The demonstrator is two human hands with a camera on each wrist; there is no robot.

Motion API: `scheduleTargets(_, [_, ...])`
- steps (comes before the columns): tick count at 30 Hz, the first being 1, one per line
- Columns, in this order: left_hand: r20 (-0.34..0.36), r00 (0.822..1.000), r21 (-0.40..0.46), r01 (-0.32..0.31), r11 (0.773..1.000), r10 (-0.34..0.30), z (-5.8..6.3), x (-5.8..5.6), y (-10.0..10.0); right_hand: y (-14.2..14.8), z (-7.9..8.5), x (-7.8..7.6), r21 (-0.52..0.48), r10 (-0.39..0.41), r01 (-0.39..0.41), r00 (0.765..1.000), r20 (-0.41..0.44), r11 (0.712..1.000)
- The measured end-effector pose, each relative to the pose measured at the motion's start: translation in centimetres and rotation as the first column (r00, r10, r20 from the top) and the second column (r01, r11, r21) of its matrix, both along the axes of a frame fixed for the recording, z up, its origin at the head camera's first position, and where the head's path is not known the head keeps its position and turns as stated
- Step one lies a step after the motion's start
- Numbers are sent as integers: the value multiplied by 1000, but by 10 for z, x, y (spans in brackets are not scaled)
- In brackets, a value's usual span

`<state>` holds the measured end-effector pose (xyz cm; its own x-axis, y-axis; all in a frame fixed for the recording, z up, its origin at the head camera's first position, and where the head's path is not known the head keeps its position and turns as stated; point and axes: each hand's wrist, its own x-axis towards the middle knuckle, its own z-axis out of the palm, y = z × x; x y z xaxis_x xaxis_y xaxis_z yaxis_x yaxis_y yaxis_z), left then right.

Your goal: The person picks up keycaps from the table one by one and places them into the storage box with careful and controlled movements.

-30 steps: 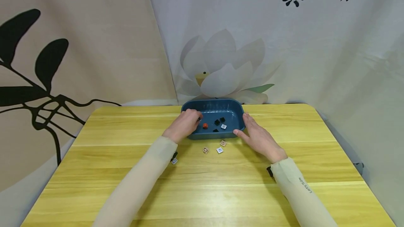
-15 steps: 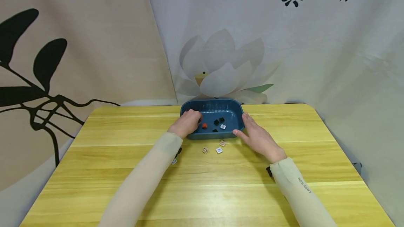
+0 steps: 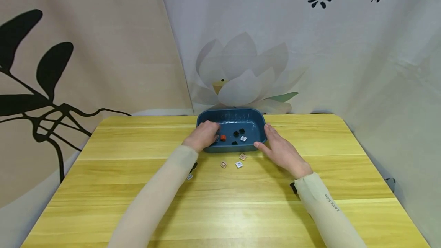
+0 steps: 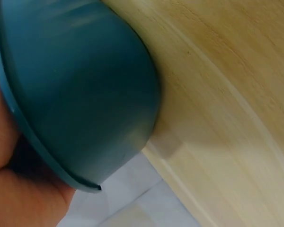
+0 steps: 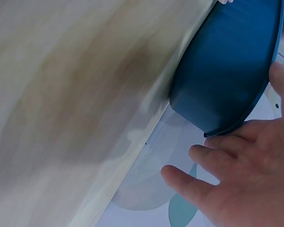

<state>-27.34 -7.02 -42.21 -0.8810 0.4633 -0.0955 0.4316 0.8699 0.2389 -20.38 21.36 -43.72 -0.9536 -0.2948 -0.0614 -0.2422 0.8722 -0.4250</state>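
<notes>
A dark blue tray stands near the table's far edge, holding several small square pieces: black ones, an orange one and a white one. My left hand reaches over its left rim, fingers bent down inside. A small pale piece shows right by those fingertips; whether they pinch it I cannot tell. In the left wrist view, the tray's wall hides the fingers. My right hand lies along the right rim, fingers extended and thumb at the front corner; its fingertips touch the rim in the right wrist view.
On the wooden table, in front of the tray, lie two tan square pieces and a white one. Another white piece sits beside my left wrist. A printed fabric backdrop hangs behind the table.
My left hand shifted slightly right within the tray, then drew back a little; the pale piece by its fingertips now shows. My right hand has stayed at the rim.
</notes>
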Motion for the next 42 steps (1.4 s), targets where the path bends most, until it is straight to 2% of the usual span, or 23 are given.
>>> scheduleTargets(6, [-124, 992, -5, -5, 1000, 5, 6, 8, -4, 0, 0, 0, -5, 1, -1, 1000, -3, 1000])
scheduleTargets(10, [-206, 978, 41, 5, 999, 3, 9, 16, -8, 0, 0, 0, -1, 1, -1, 1000, -1, 1000])
scheduleTargets(13, [-249, 968, 74, 26, 997, -6, 10, 23, -11, 0, 0, 0, 2, 0, 0, 1000, 5, 1000])
scheduleTargets(17, [-289, 957, 66, 43, 997, -22, 12, 29, -13, 1, -1, 0, 5, -2, 2, 1000, 5, 1000])
scheduleTargets(24, [-327, 944, 60, 68, 996, -44, 15, 40, -20, 1, 0, 0, 12, 1, -1, 1000, 0, 1000])
scheduleTargets(31, [-329, 942, 29, 85, 996, -71, 16, 55, -35, 0, -1, -1, 7, -3, 3, 1000, -3, 1000])
scheduleTargets(42, [-342, 936, -3, 84, 996, -80, 8, 80, -63, 1, -1, -1, 2, 6, -6, 1000, -7, 1000])
